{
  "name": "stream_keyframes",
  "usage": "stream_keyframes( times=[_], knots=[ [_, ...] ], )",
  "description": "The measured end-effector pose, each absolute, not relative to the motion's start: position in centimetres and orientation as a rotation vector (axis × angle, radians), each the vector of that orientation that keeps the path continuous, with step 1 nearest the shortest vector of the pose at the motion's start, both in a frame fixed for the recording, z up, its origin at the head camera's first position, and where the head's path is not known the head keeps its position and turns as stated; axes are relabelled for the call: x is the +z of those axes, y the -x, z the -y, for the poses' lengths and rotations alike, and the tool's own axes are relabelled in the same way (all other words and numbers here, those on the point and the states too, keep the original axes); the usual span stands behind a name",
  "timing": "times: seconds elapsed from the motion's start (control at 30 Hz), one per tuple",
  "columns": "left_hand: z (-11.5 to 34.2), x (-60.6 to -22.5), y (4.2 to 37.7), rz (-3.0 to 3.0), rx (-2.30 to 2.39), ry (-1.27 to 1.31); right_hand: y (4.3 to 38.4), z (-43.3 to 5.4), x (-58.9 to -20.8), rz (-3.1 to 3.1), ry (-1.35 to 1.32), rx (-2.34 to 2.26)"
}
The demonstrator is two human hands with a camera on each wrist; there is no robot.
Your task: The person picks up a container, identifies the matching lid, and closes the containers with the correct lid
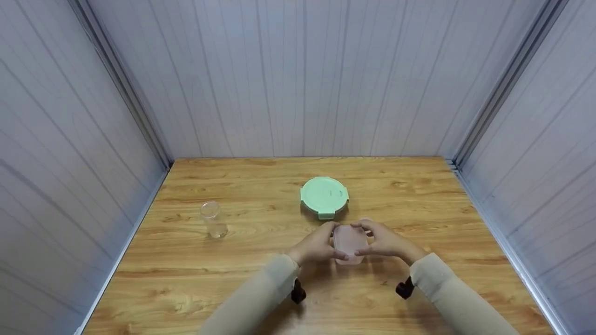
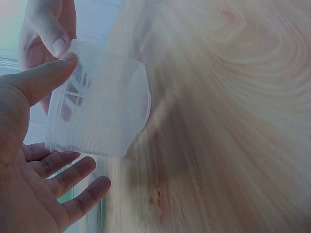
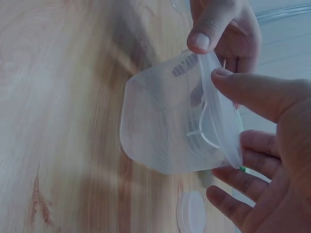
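A translucent, square-topped plastic container is between my two hands, close over the wooden table. My left hand grips its left side near the top, thumb on the near edge and fingers around the far side. From the other side my right hand holds the same rim, its thumb close to the left one. A pale curved strip shows through the clear wall in the right wrist view. Just beyond the right hand lies a small round translucent lidded tub, mostly hidden in the head view.
Behind the hands stands a round green-lidded container with clip tabs. A clear glass stands farther left on the wooden table. Pale panel walls enclose the table's back and both sides.
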State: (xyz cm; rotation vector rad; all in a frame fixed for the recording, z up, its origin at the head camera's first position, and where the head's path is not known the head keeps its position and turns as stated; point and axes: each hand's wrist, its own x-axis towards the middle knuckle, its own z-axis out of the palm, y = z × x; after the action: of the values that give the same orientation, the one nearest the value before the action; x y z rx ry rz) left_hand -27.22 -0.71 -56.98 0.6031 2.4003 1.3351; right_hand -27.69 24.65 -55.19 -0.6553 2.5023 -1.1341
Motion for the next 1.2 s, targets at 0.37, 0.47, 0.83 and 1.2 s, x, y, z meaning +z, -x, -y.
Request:
stream_keyframes(
  times=[0.37, 0.47, 0.83, 1.2],
  knots=[
    [0.50, -57.06, 27.16, -2.390, 1.366, -0.590, 27.81, -24.44, -55.36, -2.473, 0.561, -1.192],
    [0.40, -56.98, 27.10, -2.401, 1.350, -0.584, 27.74, -24.54, -55.36, -2.466, 0.549, -1.203],
    [0.12, -56.92, 26.91, -2.412, 1.346, -0.577, 27.39, -24.72, -55.50, -2.482, 0.530, -1.194],
    [0.58, -57.23, 27.06, -2.419, 1.327, -0.646, 27.59, -24.36, -55.55, -2.480, 0.612, -1.198]
  ],
)
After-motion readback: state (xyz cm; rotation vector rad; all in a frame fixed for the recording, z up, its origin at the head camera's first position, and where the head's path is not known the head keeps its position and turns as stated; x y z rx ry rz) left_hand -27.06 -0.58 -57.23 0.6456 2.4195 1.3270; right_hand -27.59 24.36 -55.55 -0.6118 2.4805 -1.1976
